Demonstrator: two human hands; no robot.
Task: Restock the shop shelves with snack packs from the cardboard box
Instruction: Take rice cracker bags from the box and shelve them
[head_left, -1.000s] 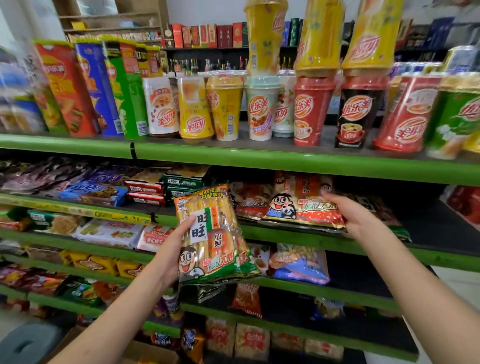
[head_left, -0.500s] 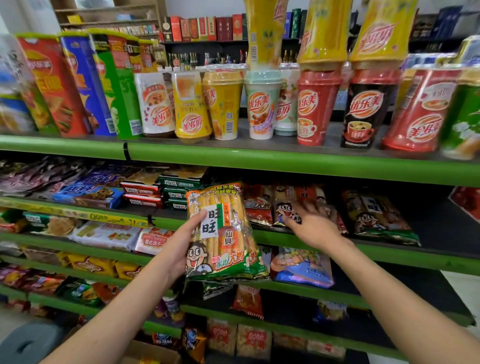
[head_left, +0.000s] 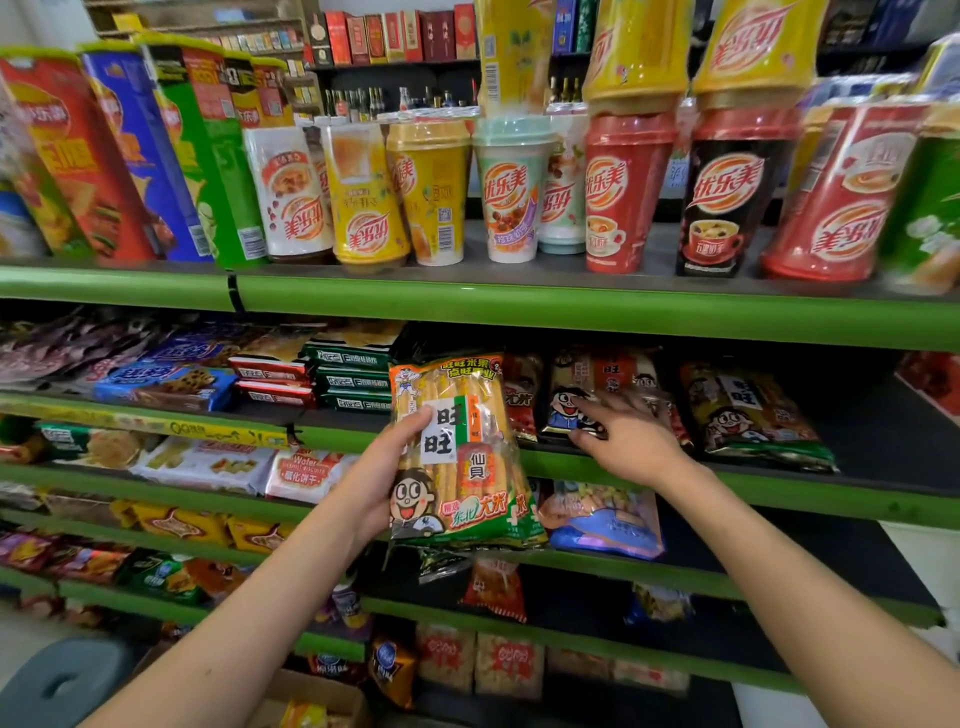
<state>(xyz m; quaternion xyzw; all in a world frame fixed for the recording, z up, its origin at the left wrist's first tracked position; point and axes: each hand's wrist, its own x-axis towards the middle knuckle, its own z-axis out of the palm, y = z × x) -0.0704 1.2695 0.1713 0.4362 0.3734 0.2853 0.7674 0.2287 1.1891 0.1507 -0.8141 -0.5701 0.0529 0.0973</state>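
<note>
Left of centre, the left hand still grips the clear green-edged rice-cracker pack upright before the green-lipped shelf. Beside it, the right hand, fingers loose, has slid leftward over the shelved red cracker packs, likely clearing a slot.

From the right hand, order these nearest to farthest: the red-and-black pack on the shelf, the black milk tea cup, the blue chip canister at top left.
1. Red-and-black pack, under the right hand, its fingers on it.
2. Black milk tea cup, on the shelf above, slightly right.
3. Blue chip canister, top shelf, far left.
</note>
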